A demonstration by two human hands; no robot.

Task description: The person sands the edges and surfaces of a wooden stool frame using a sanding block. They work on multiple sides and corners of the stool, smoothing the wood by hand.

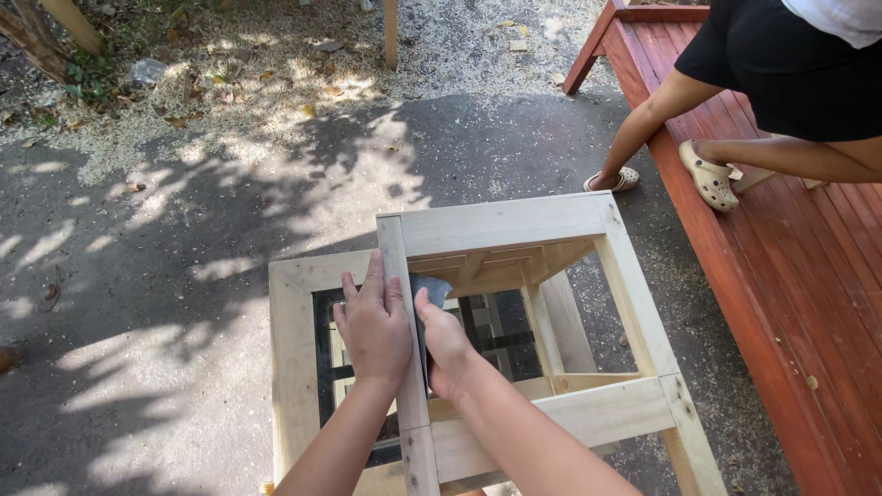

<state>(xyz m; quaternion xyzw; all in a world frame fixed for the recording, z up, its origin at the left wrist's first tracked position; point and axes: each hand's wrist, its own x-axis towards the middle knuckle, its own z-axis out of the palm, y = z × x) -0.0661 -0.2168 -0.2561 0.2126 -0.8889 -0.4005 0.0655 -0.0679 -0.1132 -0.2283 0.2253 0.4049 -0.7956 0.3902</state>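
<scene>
Your left hand [372, 331] lies flat, fingers spread, on the near rail of the bare wood frame [501, 225], which sits tipped on the pavement [165, 303]. Your right hand [446, 344] is curled just inside that rail, pressing a grey sanding sheet [432, 289] against it. I'd watch for splinters off that raw edge, and the frame could rock if you lean hard. No containers anywhere. Someone's perched on the red bench [781, 266] close by.
</scene>
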